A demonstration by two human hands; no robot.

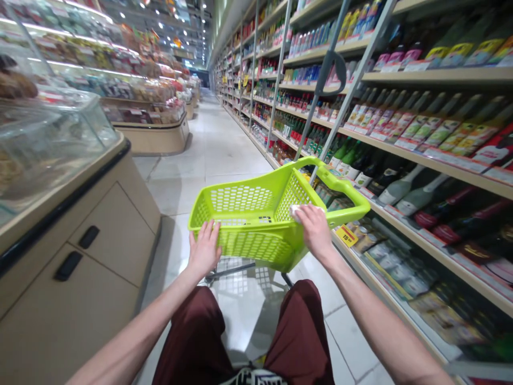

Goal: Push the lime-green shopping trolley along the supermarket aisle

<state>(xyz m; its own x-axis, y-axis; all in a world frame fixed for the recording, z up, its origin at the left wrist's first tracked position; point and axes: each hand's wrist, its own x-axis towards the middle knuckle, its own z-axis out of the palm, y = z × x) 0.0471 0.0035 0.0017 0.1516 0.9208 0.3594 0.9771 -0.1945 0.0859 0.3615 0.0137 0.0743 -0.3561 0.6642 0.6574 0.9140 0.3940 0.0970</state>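
Note:
A bright green plastic shopping cart (248, 243) with perforated sides stands in front of my knees, turned side-on with its handle to the right. Its basket holds no goods that I can see. My left hand (203, 248) grips the near rim at the left corner, fingers hooked over the edge. On the right end of that rim rests my right hand (315, 227), closed on a crumpled white tissue (295, 212). The tissue sticks out past the fingertips; the rest of it is hidden under the palm.
Shelves of bottles (444, 120) run along the right, close to the cart's handle (352, 198). A grey pole with a hook (332, 72) rises beside them. At left stands a counter (100, 235) with a glass case. Tiled floor (224, 147) stretches down the aisle.

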